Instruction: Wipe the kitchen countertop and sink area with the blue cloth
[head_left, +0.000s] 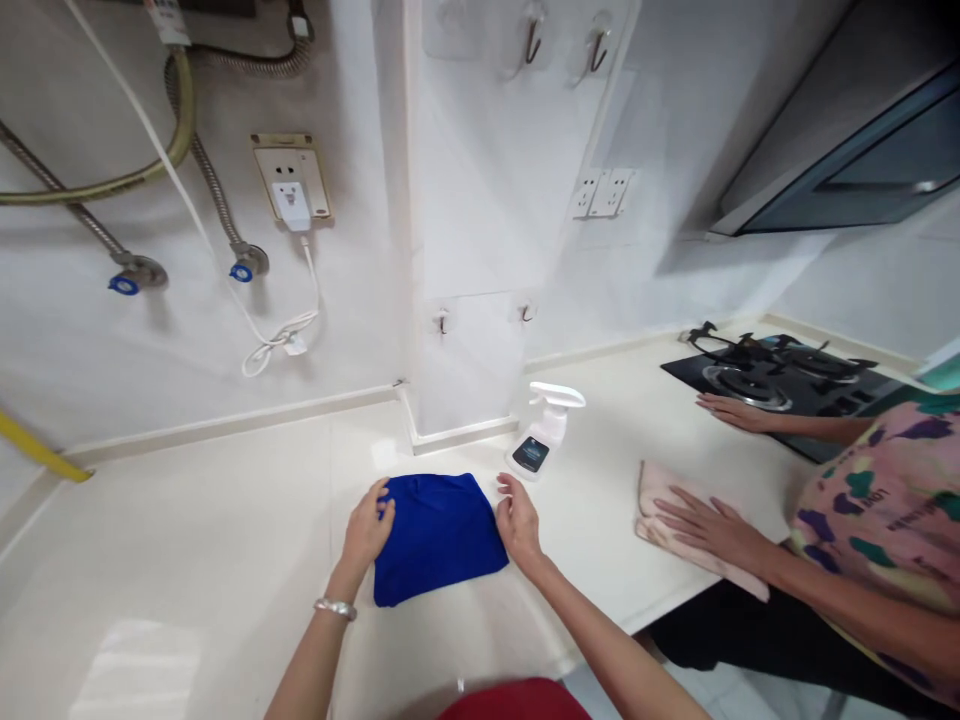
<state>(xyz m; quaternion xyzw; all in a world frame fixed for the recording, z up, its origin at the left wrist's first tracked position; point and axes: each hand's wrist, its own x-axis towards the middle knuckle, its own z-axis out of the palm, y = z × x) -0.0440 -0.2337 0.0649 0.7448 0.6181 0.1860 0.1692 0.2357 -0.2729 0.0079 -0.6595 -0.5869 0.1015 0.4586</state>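
Observation:
A dark blue cloth (442, 540) lies spread on the white countertop, roughly rectangular with slight wrinkles near its top. At its left edge is my left hand (369, 524), with a silver bracelet on the wrist. The fingers of that hand are loosely curved and apart. Along the right edge of the cloth, my right hand (519, 520) has its fingers bent but not closed on anything. Both hands are beside or touching the cloth's edges; exact contact is hard to make out. Just beyond my right hand stands a white spray bottle (551, 430) with a dark label.
On the right, another person rests one hand on a pale pink cloth (656, 495) and the other near a black gas stove (682, 372). A wall corner (465, 430) juts onto the countertop (247, 540). A yellow pipe (41, 450) enters at left.

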